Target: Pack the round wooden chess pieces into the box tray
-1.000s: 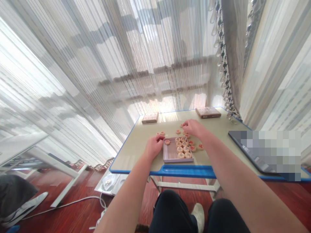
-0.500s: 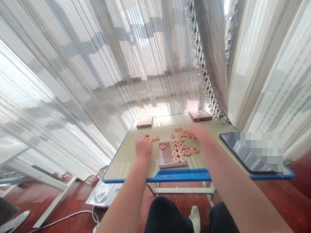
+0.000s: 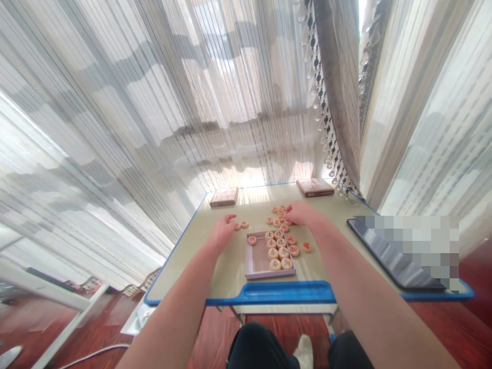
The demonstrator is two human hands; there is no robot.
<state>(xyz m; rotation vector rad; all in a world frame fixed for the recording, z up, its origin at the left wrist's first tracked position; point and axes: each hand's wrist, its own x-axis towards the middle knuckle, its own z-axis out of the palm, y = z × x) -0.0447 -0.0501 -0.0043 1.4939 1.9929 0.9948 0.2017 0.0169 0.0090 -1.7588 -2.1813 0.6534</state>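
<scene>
My left hand [image 3: 223,233] rests at the left of the board table with its fingers apart, holding nothing. Just beyond its fingertips lie two red-marked xiangqi pieces [image 3: 244,224]. My right hand [image 3: 303,213] has its fingers bent down together at a loose cluster of red-marked xiangqi pieces [image 3: 277,223]; what lies under the fingertips is hidden. Between the hands sits a shallow lilac box [image 3: 249,261]. Black-marked pieces [image 3: 283,252] fill two columns on its right side, and one red-marked piece [image 3: 251,240] lies in its upper left corner.
Several loose red-marked pieces [image 3: 306,247] lie right of the box. Two flat boxes stand at the back, one left [image 3: 224,197] and one right [image 3: 315,187]. A dark tablet [image 3: 388,256] lies at the right edge. A blue tray [image 3: 288,292] lines the front edge.
My right hand has moved left, and the pieces near it sit closer together. My left hand has shifted slightly left, its fingers more spread. The camera view has also shifted.
</scene>
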